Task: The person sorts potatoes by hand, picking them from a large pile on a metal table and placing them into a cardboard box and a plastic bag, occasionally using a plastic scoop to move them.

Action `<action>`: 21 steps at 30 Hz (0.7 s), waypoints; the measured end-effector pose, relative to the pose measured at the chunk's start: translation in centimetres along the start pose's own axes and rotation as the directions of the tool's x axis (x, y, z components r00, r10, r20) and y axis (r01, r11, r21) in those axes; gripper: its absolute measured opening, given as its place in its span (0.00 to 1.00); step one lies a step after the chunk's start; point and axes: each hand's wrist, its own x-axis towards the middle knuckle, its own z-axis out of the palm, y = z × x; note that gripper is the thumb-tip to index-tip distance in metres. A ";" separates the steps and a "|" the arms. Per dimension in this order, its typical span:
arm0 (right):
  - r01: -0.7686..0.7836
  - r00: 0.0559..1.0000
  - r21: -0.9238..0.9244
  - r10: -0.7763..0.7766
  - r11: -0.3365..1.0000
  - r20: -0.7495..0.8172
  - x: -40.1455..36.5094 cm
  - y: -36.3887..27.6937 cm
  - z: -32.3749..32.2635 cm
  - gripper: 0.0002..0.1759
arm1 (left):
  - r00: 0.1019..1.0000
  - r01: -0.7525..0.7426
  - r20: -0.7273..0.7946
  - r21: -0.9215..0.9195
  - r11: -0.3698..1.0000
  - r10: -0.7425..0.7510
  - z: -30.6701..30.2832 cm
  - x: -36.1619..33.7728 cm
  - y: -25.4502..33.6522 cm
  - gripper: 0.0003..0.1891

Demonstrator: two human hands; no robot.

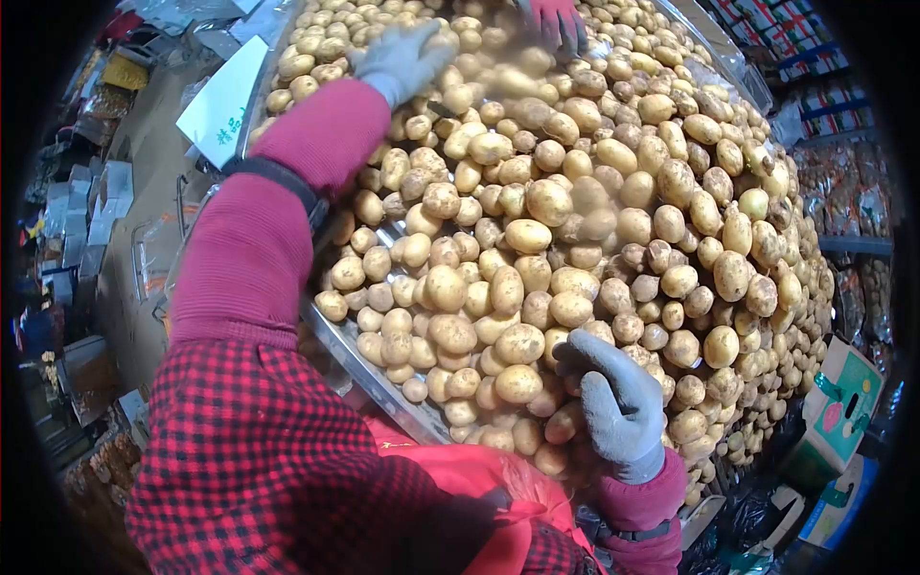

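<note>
A large heap of potatoes spreads across a metal-edged table, many of them with soil on their skins. At the far left of the heap lies my left hand in a grey glove, its fingers spread over the potatoes. My right hand, gloved the same way, rests at the near side of the heap. Its fingers are bent and the thumb stands apart, with no potato visible between them. Some potatoes beyond my left hand are smeared by motion.
Another person's hand in a red and dark glove touches the far end of the heap. A white panel with green writing stands at the left edge. A green carton sits at right. Red plastic covers my front.
</note>
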 end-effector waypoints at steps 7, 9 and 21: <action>0.034 0.999 -0.018 -0.034 0.999 -0.021 0.0 0.2 0.2 0.21 | 0.986 -0.162 -0.041 -0.023 0.987 0.161 0.6 2.8 -1.2 0.37; 0.015 0.999 0.048 -0.013 0.999 -0.041 -0.1 0.3 0.3 0.21 | 0.973 -0.232 -0.044 -0.225 0.946 0.228 -1.5 0.2 -2.4 0.36; 0.080 0.996 0.040 -0.081 0.996 0.025 -0.9 0.8 0.3 0.23 | 0.939 -0.278 0.243 0.113 0.954 0.245 -7.5 -22.0 -4.4 0.46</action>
